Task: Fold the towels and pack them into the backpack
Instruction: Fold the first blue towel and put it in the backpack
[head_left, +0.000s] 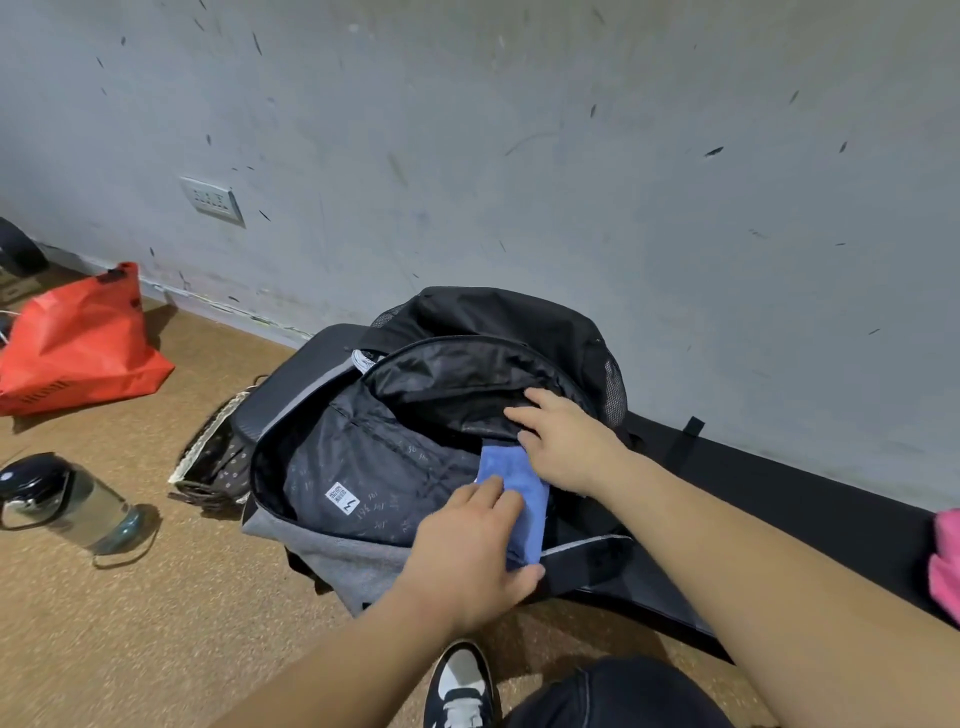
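Note:
A black and grey backpack (332, 551) lies unzipped on the brown floor against the wall, its dark printed lining showing. A folded blue towel (519, 483) sits at the right side of the opening, partly inside. My left hand (467, 551) grips the towel's near end, thumb under it. My right hand (561, 436) presses on the towel's far end, fingers reaching toward the black upper flap. A pink towel (946, 566) shows at the right edge of the frame on a black mat.
A red bag (83, 343) lies at the left by the wall. A clear water bottle (67, 501) with a dark lid lies on the floor. A dotted pouch (218, 457) rests beside the backpack. The black mat (779, 499) runs along the wall. My shoe (460, 686) is below.

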